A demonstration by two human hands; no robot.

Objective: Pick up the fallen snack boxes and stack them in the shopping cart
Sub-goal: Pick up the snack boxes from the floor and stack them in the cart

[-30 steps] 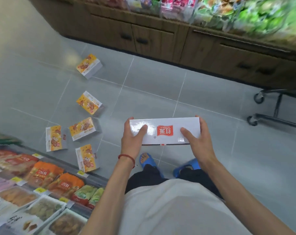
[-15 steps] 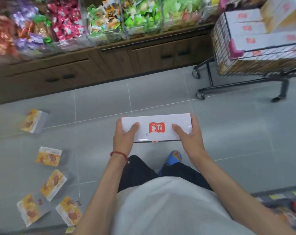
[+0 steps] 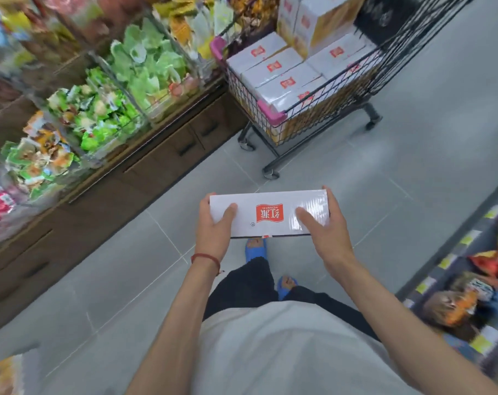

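Item: snack box [image 3: 270, 216] — white, red logo, held level at view centre. L hand [image 3: 213, 232] and R hand [image 3: 324, 232] grip its short ends, thumbs on top. Dest.: shopping cart [image 3: 273, 113] at 1 o'clock, well apart, stacked boxes [image 3: 273, 67] inside. Advice — keep it flat, lay it square on the lower layer.

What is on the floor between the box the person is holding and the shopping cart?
Nothing. In the head view, only bare grey floor tiles lie between the white box and the shopping cart.
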